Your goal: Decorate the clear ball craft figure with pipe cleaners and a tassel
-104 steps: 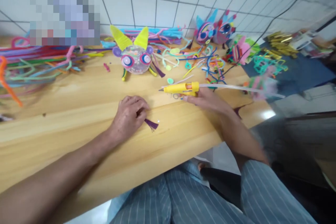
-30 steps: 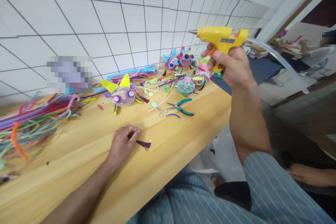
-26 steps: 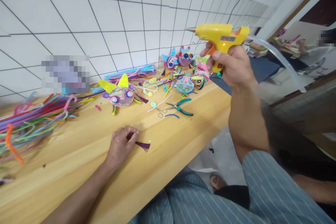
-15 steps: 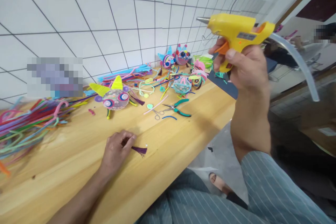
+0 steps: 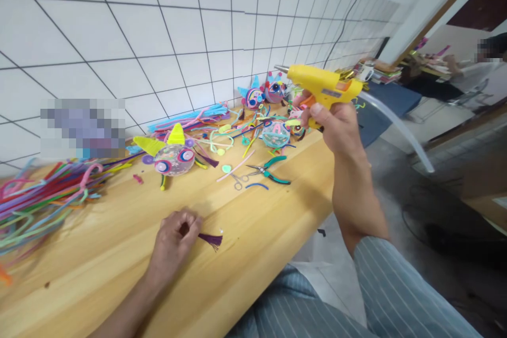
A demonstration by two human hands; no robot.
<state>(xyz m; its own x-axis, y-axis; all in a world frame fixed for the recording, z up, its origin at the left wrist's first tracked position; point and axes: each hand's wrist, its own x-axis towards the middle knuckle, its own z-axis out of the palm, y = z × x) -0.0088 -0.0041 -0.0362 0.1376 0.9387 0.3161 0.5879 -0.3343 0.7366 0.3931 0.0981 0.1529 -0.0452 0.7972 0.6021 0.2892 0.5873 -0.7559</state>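
Observation:
My right hand (image 5: 336, 127) grips a yellow glue gun (image 5: 322, 84) raised above the table's right end, nozzle pointing left, with a clear glue stick (image 5: 396, 127) sticking out behind. My left hand (image 5: 174, 237) rests on the wooden table (image 5: 119, 253), fingers pinched on a small purple tassel (image 5: 211, 240) that lies on the wood. A clear ball creature with yellow ears (image 5: 172, 157) stands farther back, apart from both hands.
Piles of coloured pipe cleaners (image 5: 43, 200) cover the left of the table. Green-handled pliers (image 5: 271, 174) and small scissors (image 5: 237, 182) lie mid-table. More craft creatures (image 5: 263, 94) stand by the tiled wall. Another person sits far right.
My right hand lifted the glue gun off the table, then lowered it a little and moved it left. My left hand kept its pinch on the tassel.

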